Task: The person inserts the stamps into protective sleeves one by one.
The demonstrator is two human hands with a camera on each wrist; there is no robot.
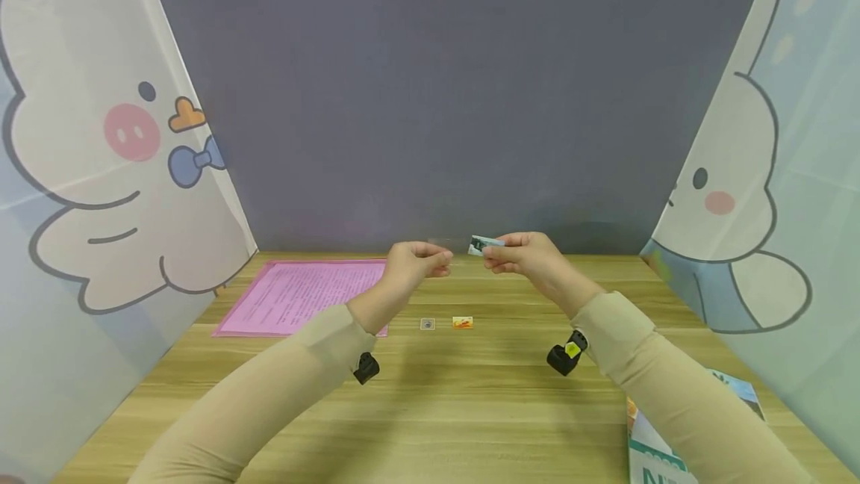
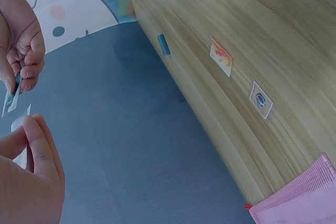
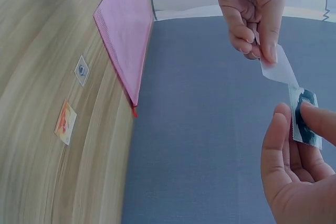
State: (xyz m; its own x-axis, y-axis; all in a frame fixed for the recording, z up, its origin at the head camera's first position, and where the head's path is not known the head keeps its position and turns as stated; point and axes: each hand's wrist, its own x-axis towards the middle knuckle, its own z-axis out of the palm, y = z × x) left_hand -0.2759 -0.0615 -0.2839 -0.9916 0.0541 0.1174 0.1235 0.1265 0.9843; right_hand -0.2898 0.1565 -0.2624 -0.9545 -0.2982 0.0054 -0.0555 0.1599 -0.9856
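My left hand [image 1: 411, 266] pinches a small translucent white slip [image 3: 280, 67] between thumb and fingers. Opposite it, my right hand [image 1: 534, 256] pinches a dark teal postage stamp [image 3: 300, 116] with perforated edges, thumb on its face. Both hands are raised above the table's far part. In the right wrist view, the slip's lower end meets or overlaps the stamp's upper edge; whether they touch I cannot tell. Below the hands lie a small stamp with a grey round motif [image 1: 428, 324] and an orange-and-yellow stamp [image 1: 463, 323], side by side.
A pink mesh-edged zip pouch [image 1: 302, 293] with a printed sheet lies at the back left. Partly under the right forearm is a colourful book [image 1: 655, 458]. A small teal piece [image 2: 164, 44] lies near the table's far edge. A grey panel [image 1: 443, 95] stands behind the table.
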